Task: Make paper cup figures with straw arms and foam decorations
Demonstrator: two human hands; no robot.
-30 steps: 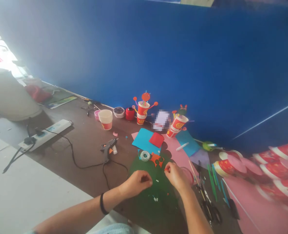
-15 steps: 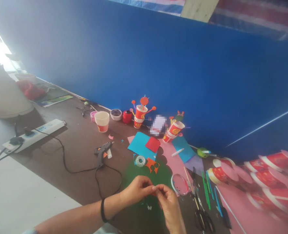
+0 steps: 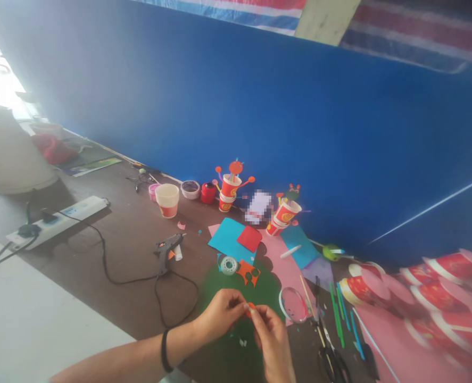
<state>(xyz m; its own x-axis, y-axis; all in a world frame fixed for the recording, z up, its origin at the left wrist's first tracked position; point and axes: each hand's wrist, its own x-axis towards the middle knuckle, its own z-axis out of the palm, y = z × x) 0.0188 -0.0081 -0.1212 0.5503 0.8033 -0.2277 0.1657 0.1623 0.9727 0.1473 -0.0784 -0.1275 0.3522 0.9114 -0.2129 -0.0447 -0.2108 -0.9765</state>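
Note:
Over a dark green sheet (image 3: 212, 298), my left hand (image 3: 223, 313) and my right hand (image 3: 273, 338) meet at the fingertips. Between them is a small orange paper piece (image 3: 250, 307), pinched by both hands and mostly covered by the fingers. Just beyond the hands lie an orange paper scrap with round holes (image 3: 243, 268) and a roll of clear tape (image 3: 229, 265). A round clear lid or ring (image 3: 292, 305) rests to the right of my right hand. Tiny white scraps (image 3: 242, 343) lie on the green sheet beneath the hands.
Left of the hands, a black glue gun (image 3: 164, 255) trails its cord to a white power strip (image 3: 58, 222). Scissors (image 3: 329, 351) and green strips (image 3: 337, 316) lie right. Decorated red cups (image 3: 230, 186), a white-topped cup (image 3: 167, 199) and blue paper (image 3: 230, 238) stand or lie behind.
The fingertips have parted slightly, and the orange paper piece between them shows more. My right hand has shifted a little downward. The objects on the table have not moved.

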